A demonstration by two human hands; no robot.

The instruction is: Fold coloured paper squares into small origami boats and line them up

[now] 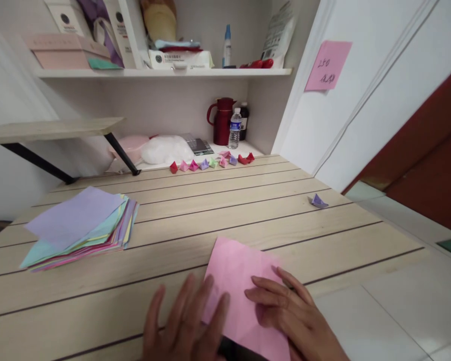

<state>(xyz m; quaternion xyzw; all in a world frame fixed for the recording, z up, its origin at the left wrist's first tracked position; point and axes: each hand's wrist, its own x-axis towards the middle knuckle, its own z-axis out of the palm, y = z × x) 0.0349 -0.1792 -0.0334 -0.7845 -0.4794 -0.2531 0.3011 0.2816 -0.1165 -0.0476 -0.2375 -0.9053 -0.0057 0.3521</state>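
Note:
A pink sheet of paper (pixel 240 286) lies at the front of the table, turned at an angle, with faint creases across it. My right hand (pixel 293 311) rests on its right part, fingers stretched over the surface and thumb mostly hidden. Over the left edge of the sheet is my left hand (pixel 188 321), slightly blurred, its fingers spread and nothing seen in them. Between the hands at the bottom edge, a dark strip (pixel 240 349) shows; I cannot make out what it is.
A stack of coloured paper (pixel 78 225) lies at the left. Several small folded paper boats (pixel 194 165) line the back edge, and a purple one (pixel 317 201) stands at the right. Behind are a water bottle (pixel 234 129), a red jug (pixel 222 122) and a raised shelf (pixel 56 129).

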